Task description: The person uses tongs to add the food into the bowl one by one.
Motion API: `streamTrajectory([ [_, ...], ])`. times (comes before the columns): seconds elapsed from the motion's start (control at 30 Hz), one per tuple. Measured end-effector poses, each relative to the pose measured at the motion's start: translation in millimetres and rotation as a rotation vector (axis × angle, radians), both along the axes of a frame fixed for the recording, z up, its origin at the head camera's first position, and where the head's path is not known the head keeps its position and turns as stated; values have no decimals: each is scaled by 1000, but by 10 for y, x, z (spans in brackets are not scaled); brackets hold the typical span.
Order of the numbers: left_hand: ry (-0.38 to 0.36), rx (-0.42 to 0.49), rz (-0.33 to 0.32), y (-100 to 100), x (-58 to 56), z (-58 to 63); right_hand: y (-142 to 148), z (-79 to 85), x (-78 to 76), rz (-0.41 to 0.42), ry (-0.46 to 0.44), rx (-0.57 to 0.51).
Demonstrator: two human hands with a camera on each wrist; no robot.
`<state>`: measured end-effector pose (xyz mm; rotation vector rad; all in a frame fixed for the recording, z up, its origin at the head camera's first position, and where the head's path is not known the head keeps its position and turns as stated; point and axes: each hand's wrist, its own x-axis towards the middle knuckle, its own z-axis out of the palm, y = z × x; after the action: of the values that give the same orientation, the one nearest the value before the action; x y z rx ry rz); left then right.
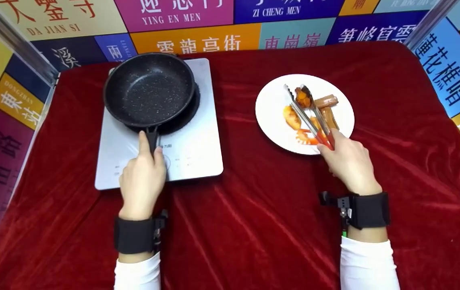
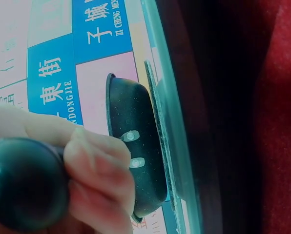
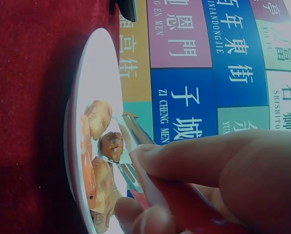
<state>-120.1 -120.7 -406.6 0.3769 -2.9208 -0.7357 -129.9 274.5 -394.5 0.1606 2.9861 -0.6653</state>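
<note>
Two hands: left hand [image 1: 143, 181] grasping frying pan handle [image 1: 153, 139]; right hand [image 1: 351, 163] grasping tongs [image 1: 305, 117] across near rim of plate [image 1: 269, 110]; wide red cloth [image 1: 240, 193] between plate and cooktop [image 1: 199, 153].

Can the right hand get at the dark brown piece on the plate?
Probably yes: the tongs in the right hand are parted over that brown piece, with no food covering it.

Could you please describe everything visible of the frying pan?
The frying pan is round and black, apparently coated metal, its inside speckled pale, without food. Two shiny fittings show on its outer wall. Its black handle points to the near side, gripped by the left hand. It is over the pale induction cooktop; whether its base touches is unclear.
</note>
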Motion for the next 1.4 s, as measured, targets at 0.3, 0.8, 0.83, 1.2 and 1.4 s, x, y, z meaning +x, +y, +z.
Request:
streamTrajectory([
  [0.3, 6, 11, -10, -5, -12, 11, 18, 29, -11, 6, 4, -10],
  [0.8, 31, 1, -16, -17, 6, -24, 83, 56, 10, 17, -22, -41],
  [0.83, 34, -1, -19, -18, 7, -27, 83, 54, 11, 20, -18, -34],
  [1.2, 57, -15, -35, -9, 15, -41, 99, 24, 23, 14, 37, 18],
  [1.4, 50, -8, -13, 22, 11, -30, 113, 7, 34, 6, 51, 14],
])
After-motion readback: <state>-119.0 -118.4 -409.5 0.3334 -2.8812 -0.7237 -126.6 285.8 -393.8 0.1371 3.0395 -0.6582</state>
